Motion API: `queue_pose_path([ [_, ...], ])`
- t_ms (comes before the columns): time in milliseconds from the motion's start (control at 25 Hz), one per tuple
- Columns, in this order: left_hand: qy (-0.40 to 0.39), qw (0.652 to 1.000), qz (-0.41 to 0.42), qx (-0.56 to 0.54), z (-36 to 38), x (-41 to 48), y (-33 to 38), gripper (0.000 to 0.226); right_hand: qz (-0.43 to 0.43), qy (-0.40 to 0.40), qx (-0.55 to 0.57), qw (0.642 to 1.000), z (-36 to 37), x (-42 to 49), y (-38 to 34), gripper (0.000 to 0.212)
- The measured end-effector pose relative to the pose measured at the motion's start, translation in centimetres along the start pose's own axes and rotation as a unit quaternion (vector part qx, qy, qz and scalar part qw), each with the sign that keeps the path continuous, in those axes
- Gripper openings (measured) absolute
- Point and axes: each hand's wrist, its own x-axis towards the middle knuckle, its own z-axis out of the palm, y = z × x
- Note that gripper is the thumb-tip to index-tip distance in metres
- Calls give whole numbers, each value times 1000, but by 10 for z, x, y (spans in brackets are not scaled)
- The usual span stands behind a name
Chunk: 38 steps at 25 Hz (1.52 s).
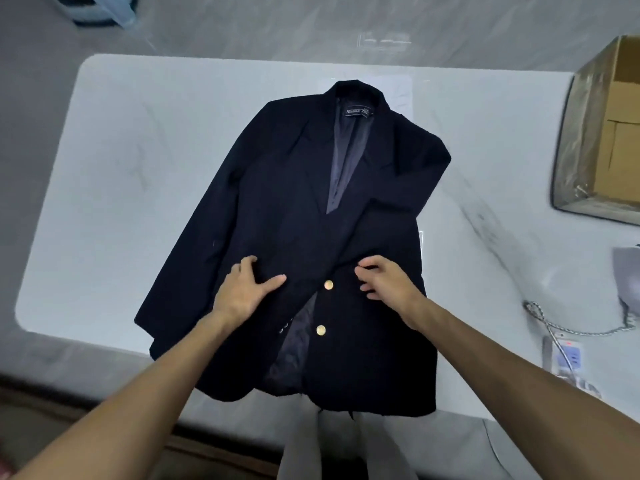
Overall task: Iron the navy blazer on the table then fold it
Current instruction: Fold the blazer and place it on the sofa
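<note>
Table [114,140]: pale marbled top. Navy blazer [284,188] lies on it face up, collar at the far end, hem hanging just over the near edge.

Far left, top corner: blue object [104,12], cut off by the frame and not identifiable.

Sleeve at the view's left [194,237] lies straight along the body.

Left hand [242,289]: fingers spread, palm down on the front panel, grasping nothing.

Upper gold button [328,285] and lower gold button [321,329] sit between the hands. The fronts gape below them and show the lining.

Right hand [384,282]: fingers curled, thumb and forefinger pinching the cloth just right of the upper button.

Judgement: the step is laying out and flattening before ironing. To do it well, hold the left panel still with the flat hand, draw the right panel until the front edges meet without a ridge, then free the other sleeve [415,174], which is doubled over the chest.

Right: cardboard box [609,133] under clear wrap, partly out of frame. A grey shape [627,271] at the edge may be the iron, but it is too cropped to confirm. Cord [561,323] and power strip [568,355] are blurred, and I cannot tell whether anything is plugged in.
</note>
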Motion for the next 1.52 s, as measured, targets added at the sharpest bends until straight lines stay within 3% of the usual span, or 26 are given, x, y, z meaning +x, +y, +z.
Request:
queue_pose_path([
  [120,85,969,72,221,33,-2,-9,88,33,132,184,974,-7,29,3,16],
  [200,136,956,94,244,40,1,-5,55,78,159,311,934,-7,44,-6,28],
  [240,125,969,110,183,34,4,-3,35,99,167,355,914,-6,49,-9,35],
  [280,65,991,111,43,23,8,-1,22,117,172,383,900,-4,51,-10,40],
  [320,-24,987,97,-126,9,8,2,20,130,174,394,893,-3,53,-9,43],
  [360,-111,949,94,-279,-7,4,3,22,142,165,403,889,-2,52,-11,45],
  [400,-178,910,89,-364,-20,3,2,24,149,152,418,883,-4,51,-14,47],
  [440,-223,892,79,-385,-30,4,-2,29,151,143,437,875,-6,52,-15,48],
  [520,-232,919,32,-317,-33,4,-17,25,148,160,463,859,-9,50,-18,30],
  [600,-159,984,7,-78,-22,9,-32,7,134,240,426,862,-15,47,-15,1],
  [680,-101,987,36,119,-9,17,-41,23,78,298,327,893,-25,42,-3,19],
  [800,-78,997,29,5,6,18,-28,6,26,240,283,928,-35,37,8,29],
  [920,-64,994,48,77,34,4,2,60,63,220,279,933,-40,46,9,35],
  [1000,-50,988,62,132,49,-1,16,66,47,287,265,919,-44,52,13,35],
  [1120,-118,990,59,-52,47,5,12,23,-6,386,207,899,-56,52,24,34],
  [1200,-177,967,56,-173,38,-3,8,7,-4,383,186,905,-58,47,33,20],
  [1280,-255,911,47,-320,20,-16,9,19,-14,365,158,917,-49,43,38,31],
  [1360,-284,876,49,-386,8,-18,1,26,-100,396,22,913,-44,40,33,41],
  [1400,-261,893,74,-359,7,-17,-6,25,-132,419,-39,898,-45,41,30,38],
  [1480,-126,971,136,-150,16,-14,-22,28,-118,439,-71,888,-44,41,20,26],
  [1520,-69,985,154,-42,29,-12,-32,37,-133,434,-118,883,-40,41,18,27],
])
